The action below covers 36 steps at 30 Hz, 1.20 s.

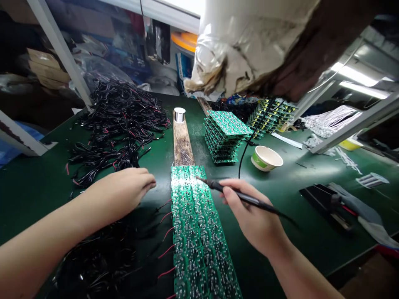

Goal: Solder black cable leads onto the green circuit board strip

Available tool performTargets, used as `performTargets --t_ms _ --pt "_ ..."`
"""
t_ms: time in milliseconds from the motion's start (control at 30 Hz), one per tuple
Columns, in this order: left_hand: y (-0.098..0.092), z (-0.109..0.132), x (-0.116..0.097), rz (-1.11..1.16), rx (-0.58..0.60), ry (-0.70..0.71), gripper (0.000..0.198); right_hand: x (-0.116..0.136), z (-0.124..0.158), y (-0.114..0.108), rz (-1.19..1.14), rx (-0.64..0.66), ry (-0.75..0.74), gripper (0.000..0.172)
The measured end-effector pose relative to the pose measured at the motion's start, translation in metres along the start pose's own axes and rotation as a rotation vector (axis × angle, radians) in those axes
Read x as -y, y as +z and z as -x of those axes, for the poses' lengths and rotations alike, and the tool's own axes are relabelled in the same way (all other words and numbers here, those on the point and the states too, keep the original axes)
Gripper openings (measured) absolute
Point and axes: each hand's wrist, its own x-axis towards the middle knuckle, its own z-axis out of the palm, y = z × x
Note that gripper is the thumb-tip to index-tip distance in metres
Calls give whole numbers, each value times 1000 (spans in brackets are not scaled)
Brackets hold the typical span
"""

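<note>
A long strip of green circuit boards [199, 232] runs down the middle of the green table [31, 187]. My right hand [252, 216] is closed round a black soldering iron [243, 197], whose tip rests over the strip's far end. My left hand [124, 189] lies left of the strip beside a heap of black and red wires [118, 120], fingers curled together; what they pinch is hidden. Red and black leads stick out from the strip's left edge.
A wooden strip [181, 141] with a solder spool [179, 114] lies beyond the boards. Stacks of green boards [226, 135] and a white-green bowl [266, 158] stand to the right. A black tool holder [327, 203] sits at the right; a foil-wrapped duct [249, 41] hangs overhead.
</note>
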Motion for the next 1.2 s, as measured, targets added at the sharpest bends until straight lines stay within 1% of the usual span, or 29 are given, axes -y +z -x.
performTargets --t_ms 67,133,200,267,333,400,567,700,867,967,1033,1100,1200 --pt "1 -11 -4 -44 75 -42 42 -10 -24 6 2 3 -13 23" --pt "8 -17 -13 -15 136 -92 41 -18 -42 14 -4 8 -10 25" --pt "16 -18 -19 90 201 -135 35 -23 -52 20 -10 22 -6 26" --pt "18 -17 -20 218 257 -201 31 -25 -56 24 -12 42 -4 26" --pt "16 -16 -18 314 284 -270 35 -25 -59 27 -11 58 -3 25" --pt "11 -16 -16 363 292 -315 39 -24 -64 31 -10 74 -2 24" --pt "1 -15 -16 403 364 -355 45 -22 -79 40 -3 115 1 21" --pt "-7 -13 -15 403 341 -354 44 -21 -82 42 0 121 -4 24" --pt "-16 -7 -5 466 380 -262 31 -19 -86 42 4 123 -20 24" --pt "-15 -5 -1 492 396 -226 26 -15 -85 41 -4 116 -27 23" --pt "-10 -5 -2 455 345 -204 26 -10 -77 42 -24 93 -31 24" --pt "0 -4 -5 371 257 -181 26 -3 -63 45 -85 65 -38 27" --pt "12 -1 -13 253 148 -175 29 5 -38 58 -196 54 -63 22"
